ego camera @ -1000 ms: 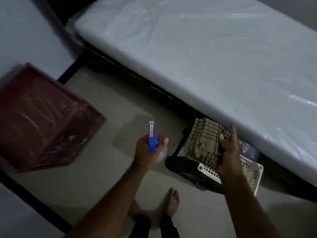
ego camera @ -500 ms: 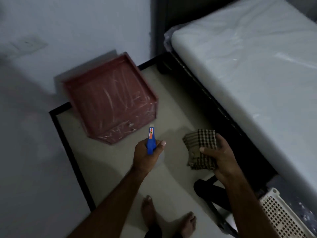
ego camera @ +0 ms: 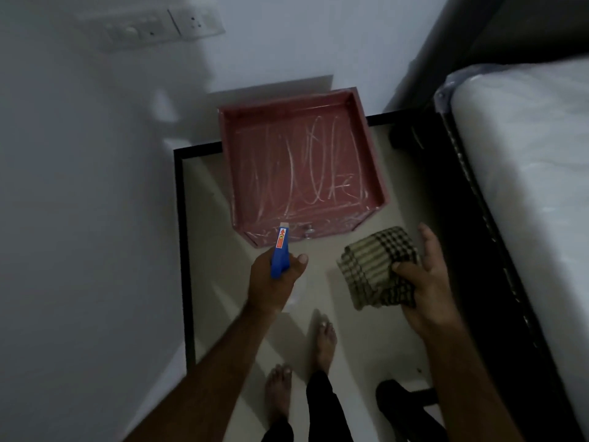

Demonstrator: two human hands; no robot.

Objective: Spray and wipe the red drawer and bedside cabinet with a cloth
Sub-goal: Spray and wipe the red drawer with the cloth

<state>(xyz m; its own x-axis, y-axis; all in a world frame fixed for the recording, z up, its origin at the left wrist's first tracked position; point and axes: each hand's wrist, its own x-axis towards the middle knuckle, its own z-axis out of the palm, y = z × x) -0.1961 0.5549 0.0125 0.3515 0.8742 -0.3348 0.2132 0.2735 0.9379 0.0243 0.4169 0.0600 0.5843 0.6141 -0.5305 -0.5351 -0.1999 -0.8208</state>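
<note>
- Your two bare feet (ego camera: 325,339) stand on the pale floor (ego camera: 216,250), one ahead of the other.
- Your left hand (ego camera: 274,282) is curled round one spray bottle (ego camera: 280,253) with a blue top, its nozzle aimed at the red cabinet. The clear body under your hand is blurred, so you cannot tell what is in it.
- Your right hand (ego camera: 427,291) pinches one folded checked cloth (ego camera: 376,266), thumb on top, held above the floor and apart from the bottle.
- The one red cabinet (ego camera: 306,173) stands at the floor's far edge, against the wall (ego camera: 79,218). Its top is a shallow tray with a raised rim, streaked with white scribbles.
- Its drawer front faces you, with one small knob (ego camera: 308,231).
- The room is dim. A black skirting borders the floor.
- One bed frame (ego camera: 446,202) runs along the right edge, carrying a plastic-wrapped mattress (ego camera: 526,186).
- One switch panel (ego camera: 159,27) sits high on the wall.
</note>
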